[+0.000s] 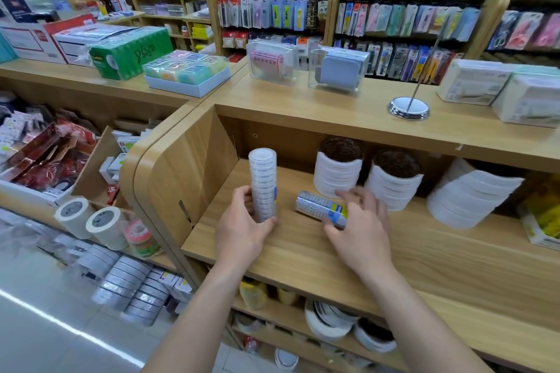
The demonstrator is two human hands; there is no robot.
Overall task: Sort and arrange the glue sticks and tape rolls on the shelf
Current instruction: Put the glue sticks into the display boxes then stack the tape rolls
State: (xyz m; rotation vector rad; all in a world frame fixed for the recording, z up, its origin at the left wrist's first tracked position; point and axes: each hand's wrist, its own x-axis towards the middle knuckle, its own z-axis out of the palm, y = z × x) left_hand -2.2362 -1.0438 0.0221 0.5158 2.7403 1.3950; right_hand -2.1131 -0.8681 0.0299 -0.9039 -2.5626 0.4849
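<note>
Task status: partly complete, judged from the layout; three stacks of white tape rolls (338,174) stand at the back of the shelf (439,254), while two clear tape sleeves sit at its front left. The left hand (242,228) reaches in, fingers wrapped around the upright sleeve (263,182). The right hand (360,228) lies palm-down, fingers closed over the lying sleeve (318,206); no glue sticks can be identified.

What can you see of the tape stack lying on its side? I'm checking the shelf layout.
The lying tape stack is a shrink-wrapped tube of clear tape rolls, silvery, with a blue and yellow label near its right end. It lies on the wooden shelf, tilted slightly, in front of the white roll stacks. The right hand grips its labelled end.
</note>
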